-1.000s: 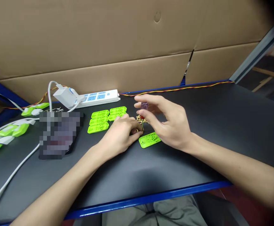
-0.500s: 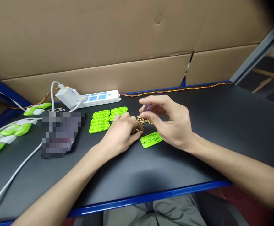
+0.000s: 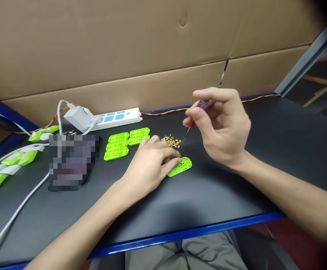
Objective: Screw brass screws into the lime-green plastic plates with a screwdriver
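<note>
My right hand [image 3: 222,129] grips a screwdriver [image 3: 203,104] with a dark purple and red handle. Its thin shaft points down and left, the tip above the table beside a pile of small brass pieces [image 3: 172,141]. My left hand [image 3: 152,159] reaches over a single bright green plastic shell [image 3: 183,167] lying open side up. Thumb and forefinger are pinched together at the shell's upper left edge; whatever may be between them is too small to make out. Several similar green shells [image 3: 116,153] lie in two columns left of this hand.
A white power strip [image 3: 126,116] with a plugged-in charger [image 3: 77,117] lies at the back. A pixelated dark object [image 3: 73,161] rests on the left, near white cables and green-and-white pieces [image 3: 20,156]. Cardboard [image 3: 124,48] stands behind the black table with its blue front edge [image 3: 186,231].
My left hand has moved from the brass pile to the upper left of the single green shell. My right hand has lifted the screwdriver up and right, tilting it and uncovering the pile.
</note>
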The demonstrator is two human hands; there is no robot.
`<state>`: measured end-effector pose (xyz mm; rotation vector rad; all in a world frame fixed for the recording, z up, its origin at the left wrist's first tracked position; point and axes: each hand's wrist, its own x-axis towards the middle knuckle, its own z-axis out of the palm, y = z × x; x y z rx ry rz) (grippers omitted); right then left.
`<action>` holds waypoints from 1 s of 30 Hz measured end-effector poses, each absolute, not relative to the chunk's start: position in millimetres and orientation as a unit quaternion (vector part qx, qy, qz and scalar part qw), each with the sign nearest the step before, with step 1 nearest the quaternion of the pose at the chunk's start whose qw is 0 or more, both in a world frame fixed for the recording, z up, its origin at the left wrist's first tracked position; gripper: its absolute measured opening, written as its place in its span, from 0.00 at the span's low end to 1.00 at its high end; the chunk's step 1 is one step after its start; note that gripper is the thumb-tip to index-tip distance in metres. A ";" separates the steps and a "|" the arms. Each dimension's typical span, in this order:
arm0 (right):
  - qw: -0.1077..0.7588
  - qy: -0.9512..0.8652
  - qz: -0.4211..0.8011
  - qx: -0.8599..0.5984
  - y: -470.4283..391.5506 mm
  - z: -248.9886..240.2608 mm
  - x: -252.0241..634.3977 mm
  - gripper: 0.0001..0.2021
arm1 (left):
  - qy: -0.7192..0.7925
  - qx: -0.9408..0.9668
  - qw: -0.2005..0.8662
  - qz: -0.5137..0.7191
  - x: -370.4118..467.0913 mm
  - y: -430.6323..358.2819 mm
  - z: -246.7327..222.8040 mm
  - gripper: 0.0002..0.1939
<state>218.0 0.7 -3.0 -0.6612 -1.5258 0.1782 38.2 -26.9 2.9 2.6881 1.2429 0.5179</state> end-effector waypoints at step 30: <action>0.632 -0.715 0.095 -0.283 -9.8 -3.9 212.9 0.12 | 0.392 0.913 0.026 0.108 32.6 -31.9 -0.7 0.15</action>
